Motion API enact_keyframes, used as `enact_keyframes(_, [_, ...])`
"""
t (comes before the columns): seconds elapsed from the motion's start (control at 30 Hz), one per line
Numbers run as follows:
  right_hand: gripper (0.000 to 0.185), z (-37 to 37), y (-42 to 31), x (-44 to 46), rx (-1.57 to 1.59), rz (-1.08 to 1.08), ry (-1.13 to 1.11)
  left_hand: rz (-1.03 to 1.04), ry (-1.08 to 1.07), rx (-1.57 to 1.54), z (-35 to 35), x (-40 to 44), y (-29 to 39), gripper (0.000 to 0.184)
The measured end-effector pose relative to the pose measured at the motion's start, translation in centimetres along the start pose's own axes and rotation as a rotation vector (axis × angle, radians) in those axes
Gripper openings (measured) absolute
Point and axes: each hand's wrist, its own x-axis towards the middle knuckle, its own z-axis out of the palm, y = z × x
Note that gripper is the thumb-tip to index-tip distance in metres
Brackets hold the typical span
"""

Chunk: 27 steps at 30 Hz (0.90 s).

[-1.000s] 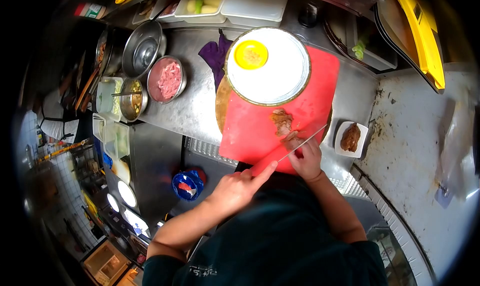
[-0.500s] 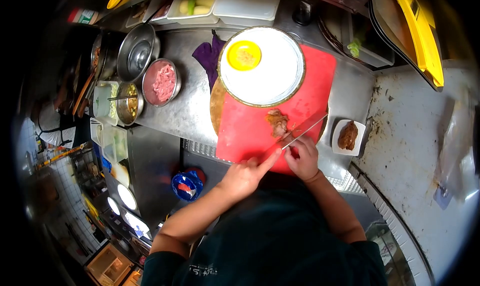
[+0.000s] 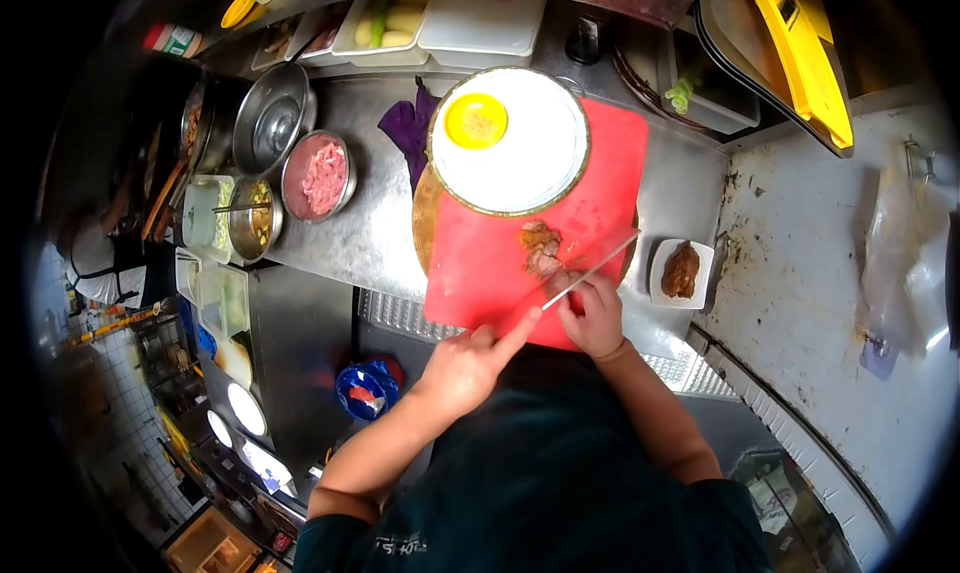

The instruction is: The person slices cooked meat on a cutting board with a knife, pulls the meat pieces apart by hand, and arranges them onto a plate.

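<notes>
My left hand (image 3: 462,371) is closed round the handle of a knife (image 3: 592,269), its index finger stretched along toward the blade. The long blade slants up to the right across a red cutting board (image 3: 470,273). My right hand (image 3: 593,315) is curled beside the blade, fingertips pressing a piece of cooked meat that they mostly hide. Just beyond those fingers lies a small heap of sliced meat (image 3: 541,245), brown outside and paler inside. A large white round tray (image 3: 530,178) rests on the far part of the board, with a yellow dish (image 3: 475,121) on it.
At right stands a white dish (image 3: 684,274) with a brown piece of meat. To the left are a bowl of raw pink meat (image 3: 320,178), a metal bowl (image 3: 272,118) and a purple cloth (image 3: 410,133). A blue-lined bin (image 3: 367,388) sits below the counter's edge.
The whole view has shifted slightly, with the counter sliding a little left. Both hands stay at the same spot on the board, with the knife still against the meat by my right fingers.
</notes>
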Motion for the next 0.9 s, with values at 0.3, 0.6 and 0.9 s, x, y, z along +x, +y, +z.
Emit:
enact_keyframes(0.3, [0.039, -0.1, 0.8, -0.4, -0.057, -0.064, -0.087, 0.047, -0.038, 0.058, -1.4, -3.7, 0.8, 0.094])
enact_keyframes(0.6, [0.030, 0.0, 0.8, 0.0, -0.059, -0.101, -0.101, 0.032, -0.070, 0.134, -1.8, -4.8, 1.2, 0.095])
enact_keyframes(0.9, [0.028, 0.2, 1.0, 0.1, -0.036, -0.074, -0.067, 0.018, -0.077, 0.043, -1.4, -2.9, 0.9, 0.094])
